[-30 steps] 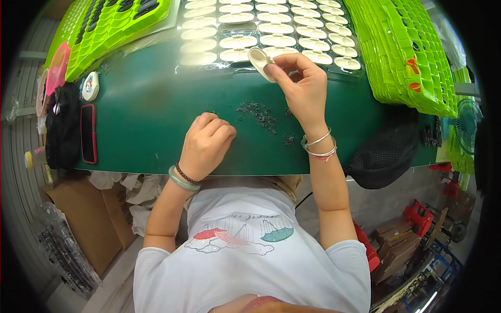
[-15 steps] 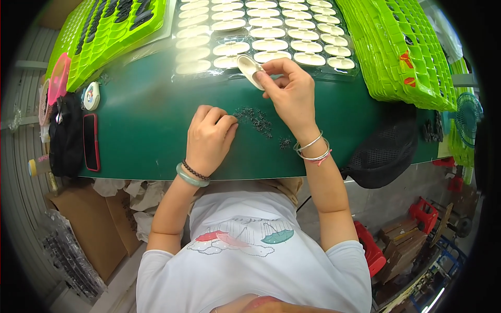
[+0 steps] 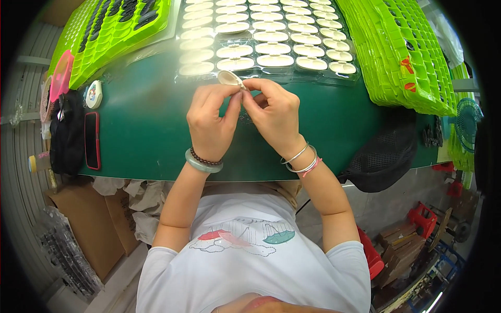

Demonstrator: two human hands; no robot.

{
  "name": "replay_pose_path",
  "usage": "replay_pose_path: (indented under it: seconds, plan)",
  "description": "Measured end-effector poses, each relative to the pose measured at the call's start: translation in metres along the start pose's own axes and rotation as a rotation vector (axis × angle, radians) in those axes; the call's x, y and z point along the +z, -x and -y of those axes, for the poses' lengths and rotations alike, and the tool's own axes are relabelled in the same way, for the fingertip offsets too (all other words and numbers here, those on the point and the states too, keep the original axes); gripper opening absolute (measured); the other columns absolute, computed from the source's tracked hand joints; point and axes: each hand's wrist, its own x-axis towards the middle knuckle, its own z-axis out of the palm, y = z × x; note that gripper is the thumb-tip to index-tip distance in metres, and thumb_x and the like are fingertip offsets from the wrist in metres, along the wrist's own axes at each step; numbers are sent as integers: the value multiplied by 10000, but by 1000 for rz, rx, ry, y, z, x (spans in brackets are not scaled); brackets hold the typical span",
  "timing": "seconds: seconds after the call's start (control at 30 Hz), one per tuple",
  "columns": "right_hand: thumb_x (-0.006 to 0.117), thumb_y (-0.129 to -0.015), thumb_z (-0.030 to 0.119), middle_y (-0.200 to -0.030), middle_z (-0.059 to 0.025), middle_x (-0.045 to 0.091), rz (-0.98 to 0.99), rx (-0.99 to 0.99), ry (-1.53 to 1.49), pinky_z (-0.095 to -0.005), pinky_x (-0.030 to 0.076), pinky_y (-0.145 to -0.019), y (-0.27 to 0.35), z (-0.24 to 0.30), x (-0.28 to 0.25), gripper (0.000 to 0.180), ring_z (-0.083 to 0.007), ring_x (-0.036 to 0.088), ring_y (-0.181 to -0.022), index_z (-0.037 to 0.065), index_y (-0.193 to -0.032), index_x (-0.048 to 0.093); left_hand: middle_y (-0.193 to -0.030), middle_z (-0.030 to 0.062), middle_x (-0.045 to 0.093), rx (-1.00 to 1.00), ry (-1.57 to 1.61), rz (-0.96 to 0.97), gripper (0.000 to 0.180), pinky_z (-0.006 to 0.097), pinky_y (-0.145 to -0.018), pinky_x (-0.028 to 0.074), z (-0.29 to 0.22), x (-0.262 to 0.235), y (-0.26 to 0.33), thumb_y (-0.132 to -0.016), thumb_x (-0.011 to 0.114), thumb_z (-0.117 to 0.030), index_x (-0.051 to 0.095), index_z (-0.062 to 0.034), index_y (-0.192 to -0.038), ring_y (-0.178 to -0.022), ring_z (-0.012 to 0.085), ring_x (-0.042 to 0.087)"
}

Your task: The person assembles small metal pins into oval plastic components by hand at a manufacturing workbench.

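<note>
In front of the rows of pale cases, an open cream-white oval case (image 3: 228, 78) is held up above the green table. My right hand (image 3: 272, 107) pinches it at its hinge end with thumb and forefinger. The fingertips of my left hand (image 3: 213, 117) are closed and meet the same end of the case from the left. Whatever those left fingers pinch is too small or too hidden to make out. A scatter of tiny dark pieces (image 3: 244, 119) lies between my hands, mostly covered by them.
Open oval cases (image 3: 275, 60) fill clear trays at the far side. Green trays stand at left (image 3: 112, 47) and are stacked at right (image 3: 412, 57). Along the left edge lie a red-edged phone (image 3: 92, 141) and a small white case (image 3: 94, 94); a black mesh cap (image 3: 381, 151) is at right.
My left hand has risen from the dark pieces to the case. My right hand has brought the case left and slightly nearer, so both hands' fingertips now meet at it.
</note>
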Motion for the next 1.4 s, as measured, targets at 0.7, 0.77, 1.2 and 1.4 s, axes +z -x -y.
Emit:
replay_pose_path:
  seconds: [0.7,0.77,1.2,1.4]
  plan:
    - [680,-829,32,-835,-122,674,19,-16,18,-318,535,-547,2,2,1,134,-233,662,-613,16,-960,661,-859,82,685,-4,12,-22,132,283,-633,502,6,1,0,-785,725,29,694,-19,-904,-756,188,607]
    - [680,-828,33,-833,-122,672,20,-10,16,-321,533,-546,2,2,1,135,-235,660,-614,17,-960,660,-857,83,684,-5,14,-18,131,282,-632,501,6,1,0,-785,725,30,694,-17,-904,-754,187,606]
    - [666,-825,26,-832,-125,664,14,-83,75,-349,536,-575,2,-1,2,143,-283,652,-666,18,-968,652,-856,87,682,-63,89,21,126,271,-630,493,9,1,-2,-794,716,37,700,-3,-913,-747,165,601]
    - [664,-825,25,-826,-129,662,14,-91,84,-350,537,-571,3,-1,2,145,-289,652,-666,18,-969,652,-851,88,680,-69,111,-1,119,263,-632,493,9,2,-2,-794,715,37,699,2,-906,-735,161,596]
